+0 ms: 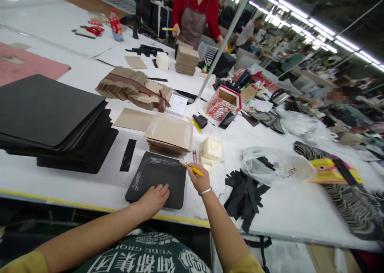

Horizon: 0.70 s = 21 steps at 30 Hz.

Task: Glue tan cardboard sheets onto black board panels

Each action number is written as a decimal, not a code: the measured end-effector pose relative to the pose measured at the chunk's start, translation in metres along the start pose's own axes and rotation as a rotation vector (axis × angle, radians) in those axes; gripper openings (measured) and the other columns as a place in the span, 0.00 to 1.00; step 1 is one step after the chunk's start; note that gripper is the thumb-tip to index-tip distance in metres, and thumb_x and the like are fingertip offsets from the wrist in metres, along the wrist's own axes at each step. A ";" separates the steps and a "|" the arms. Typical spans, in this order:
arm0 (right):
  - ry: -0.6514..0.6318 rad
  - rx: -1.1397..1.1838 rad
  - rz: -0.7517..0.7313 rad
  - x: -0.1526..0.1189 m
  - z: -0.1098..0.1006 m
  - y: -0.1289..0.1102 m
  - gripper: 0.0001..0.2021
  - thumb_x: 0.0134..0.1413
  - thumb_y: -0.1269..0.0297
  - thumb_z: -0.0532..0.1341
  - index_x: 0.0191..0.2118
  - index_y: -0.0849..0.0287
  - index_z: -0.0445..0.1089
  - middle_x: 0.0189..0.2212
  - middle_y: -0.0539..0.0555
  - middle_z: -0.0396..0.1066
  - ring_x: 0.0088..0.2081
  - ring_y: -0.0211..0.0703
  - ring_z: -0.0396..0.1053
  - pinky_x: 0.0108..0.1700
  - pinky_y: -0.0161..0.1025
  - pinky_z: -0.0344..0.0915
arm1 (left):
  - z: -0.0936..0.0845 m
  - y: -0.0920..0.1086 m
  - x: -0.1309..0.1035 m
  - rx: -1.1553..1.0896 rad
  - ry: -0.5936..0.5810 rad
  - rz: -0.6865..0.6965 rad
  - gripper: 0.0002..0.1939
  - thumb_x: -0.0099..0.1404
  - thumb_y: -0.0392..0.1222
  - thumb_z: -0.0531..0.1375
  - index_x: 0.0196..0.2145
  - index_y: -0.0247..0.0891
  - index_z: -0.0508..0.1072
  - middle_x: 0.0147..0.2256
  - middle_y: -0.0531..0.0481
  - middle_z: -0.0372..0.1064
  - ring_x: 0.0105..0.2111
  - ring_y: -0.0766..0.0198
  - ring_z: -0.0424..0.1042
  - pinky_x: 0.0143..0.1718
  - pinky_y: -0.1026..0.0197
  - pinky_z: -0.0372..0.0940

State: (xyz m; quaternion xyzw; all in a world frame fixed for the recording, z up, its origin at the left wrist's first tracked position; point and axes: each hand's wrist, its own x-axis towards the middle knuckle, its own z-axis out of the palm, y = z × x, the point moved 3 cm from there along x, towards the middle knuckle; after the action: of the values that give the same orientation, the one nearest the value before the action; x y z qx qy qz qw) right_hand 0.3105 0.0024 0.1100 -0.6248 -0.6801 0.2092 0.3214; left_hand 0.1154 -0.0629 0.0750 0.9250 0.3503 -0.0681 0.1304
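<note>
A black rounded panel lies on the white table near its front edge, with whitish streaks along its left and upper edges. My left hand rests flat on its lower part, fingers spread. My right hand grips a yellow-handled brush, its bristles touching the panel's upper right corner. Just behind sits a stack of beige boards, the top one streaked along its edges. Small pink-handled snips lie between that stack and a cream-coloured container. A black strip is left of the panel.
Large black sheets are piled at the left. Black strips and a clear plastic bag lie to the right. Behind are bundled boards, a red box and a slanting metal pole. A person stands across the table.
</note>
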 end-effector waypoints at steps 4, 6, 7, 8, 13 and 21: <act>-0.244 -0.194 -0.240 -0.049 0.004 -0.024 0.11 0.55 0.64 0.52 0.39 0.58 0.69 0.27 0.54 0.69 0.31 0.38 0.67 0.35 0.34 0.62 | 0.002 0.002 0.000 0.021 -0.018 0.008 0.21 0.60 0.35 0.52 0.53 0.35 0.61 0.55 0.37 0.55 0.46 0.52 0.60 0.39 0.53 0.61; -0.334 -0.231 -0.270 -0.081 0.002 -0.036 0.11 0.55 0.65 0.51 0.40 0.58 0.68 0.25 0.53 0.68 0.29 0.38 0.65 0.33 0.34 0.61 | 0.004 0.004 -0.001 0.025 -0.031 0.004 0.22 0.60 0.34 0.51 0.53 0.35 0.61 0.56 0.37 0.54 0.47 0.52 0.60 0.40 0.52 0.61; -0.364 -0.229 -0.274 -0.096 0.000 -0.041 0.10 0.55 0.66 0.51 0.40 0.59 0.68 0.25 0.53 0.67 0.29 0.38 0.65 0.33 0.34 0.60 | 0.004 0.005 -0.001 0.023 -0.039 0.002 0.22 0.60 0.33 0.51 0.53 0.35 0.61 0.56 0.37 0.53 0.47 0.51 0.60 0.40 0.52 0.61; -0.383 -0.216 -0.267 -0.109 -0.003 -0.046 0.10 0.55 0.66 0.51 0.40 0.58 0.68 0.25 0.53 0.67 0.28 0.38 0.64 0.32 0.34 0.60 | 0.003 0.005 -0.002 0.017 -0.049 -0.001 0.22 0.59 0.34 0.52 0.53 0.34 0.61 0.56 0.36 0.53 0.48 0.50 0.60 0.41 0.51 0.61; -0.170 -0.007 -0.110 -0.119 -0.033 -0.051 0.07 0.54 0.67 0.53 0.36 0.57 0.68 0.27 0.52 0.70 0.29 0.37 0.67 0.34 0.35 0.64 | -0.029 -0.010 0.016 -0.111 -0.077 0.067 0.19 0.56 0.44 0.57 0.46 0.35 0.66 0.43 0.40 0.67 0.41 0.53 0.65 0.38 0.55 0.62; 0.442 0.304 0.318 -0.070 -0.072 -0.028 0.14 0.52 0.59 0.57 0.41 0.62 0.69 0.22 0.50 0.68 0.19 0.34 0.64 0.23 0.32 0.65 | -0.135 -0.091 0.123 -0.012 0.257 -0.202 0.30 0.54 0.44 0.59 0.53 0.36 0.57 0.51 0.38 0.59 0.52 0.51 0.56 0.52 0.50 0.50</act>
State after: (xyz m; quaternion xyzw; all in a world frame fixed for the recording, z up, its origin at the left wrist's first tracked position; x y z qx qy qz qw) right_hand 0.3414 -0.0783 0.1682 -0.6986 -0.4482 0.2152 0.5146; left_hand 0.1511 0.1191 0.1597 0.8855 0.4556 0.0400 0.0824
